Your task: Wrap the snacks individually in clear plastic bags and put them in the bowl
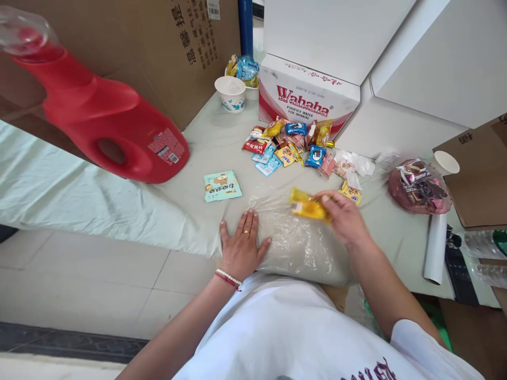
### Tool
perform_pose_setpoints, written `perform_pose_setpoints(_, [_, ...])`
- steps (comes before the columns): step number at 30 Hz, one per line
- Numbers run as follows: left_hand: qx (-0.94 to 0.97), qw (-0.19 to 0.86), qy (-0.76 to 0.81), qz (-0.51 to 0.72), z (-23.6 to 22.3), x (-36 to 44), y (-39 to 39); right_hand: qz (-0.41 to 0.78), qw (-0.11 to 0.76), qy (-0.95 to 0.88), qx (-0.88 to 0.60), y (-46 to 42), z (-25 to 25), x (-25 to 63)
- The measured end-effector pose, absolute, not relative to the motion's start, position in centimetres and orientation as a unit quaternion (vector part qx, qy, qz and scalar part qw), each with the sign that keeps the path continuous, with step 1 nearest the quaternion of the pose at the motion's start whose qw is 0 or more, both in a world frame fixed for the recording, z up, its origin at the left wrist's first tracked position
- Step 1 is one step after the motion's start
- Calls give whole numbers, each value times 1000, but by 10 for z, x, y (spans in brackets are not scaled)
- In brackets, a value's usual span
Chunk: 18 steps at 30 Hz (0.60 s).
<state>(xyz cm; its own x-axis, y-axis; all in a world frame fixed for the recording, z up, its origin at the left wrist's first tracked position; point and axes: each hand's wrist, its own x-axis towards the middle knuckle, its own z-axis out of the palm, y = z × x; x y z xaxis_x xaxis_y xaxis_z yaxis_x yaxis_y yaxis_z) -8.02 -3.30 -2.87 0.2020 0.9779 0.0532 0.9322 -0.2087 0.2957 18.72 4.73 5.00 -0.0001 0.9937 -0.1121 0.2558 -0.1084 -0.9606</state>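
My left hand (242, 244) lies flat with fingers spread on the left edge of a clear plastic bag (301, 243) that is spread on the cloth-covered table. My right hand (344, 217) pinches a yellow snack packet (307, 206) and holds it just above the bag's far side. A pile of small wrapped snacks (293, 148) lies beyond the bag. A pale green packet (222, 186) sits alone to the left of the pile.
A large red detergent jug (106, 124) stands at the left. A white Wahaha carton (304, 97) and a paper cup (230, 93) sit at the back. At the right are a pink bag of snacks (418, 186), another paper cup (446, 162) and a white tube (434, 248).
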Motion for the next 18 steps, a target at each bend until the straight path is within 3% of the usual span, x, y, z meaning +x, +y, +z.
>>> perform_pose_setpoints(2, [770, 101, 621, 110, -29, -80, -33, 435, 333, -586, -596, 28, 30, 164])
perform_pose_setpoints(7, [769, 101, 622, 105, -28, -80, -34, 113, 240, -757, -597, 1, 7, 147])
perform_pose_setpoints(12, [769, 103, 621, 109, -27, -84, -34, 112, 115, -871, -464, 6, 8, 150])
perform_pose_setpoints(18, [766, 103, 622, 120, -26, -89, -37, 122, 97, -885, -438, 12, 0, 153])
